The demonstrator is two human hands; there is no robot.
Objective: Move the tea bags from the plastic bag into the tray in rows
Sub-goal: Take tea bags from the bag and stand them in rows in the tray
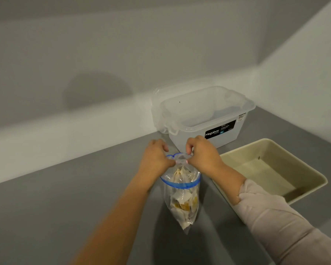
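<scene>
A clear plastic bag [182,199] with a blue zip strip hangs upright over the grey counter, filled with several white and yellow tea bags [182,204]. My left hand [155,156] pinches the bag's top edge from the left. My right hand [203,154] pinches the same top edge from the right, fingers curled on the plastic. A beige rectangular tray [311,169] lies to the right of the bag, with nothing in it.
A clear storage box [204,119] with a black label stands behind the bag, its lid leaning against the wall behind it. The grey counter [84,197] runs along white walls at the back and right.
</scene>
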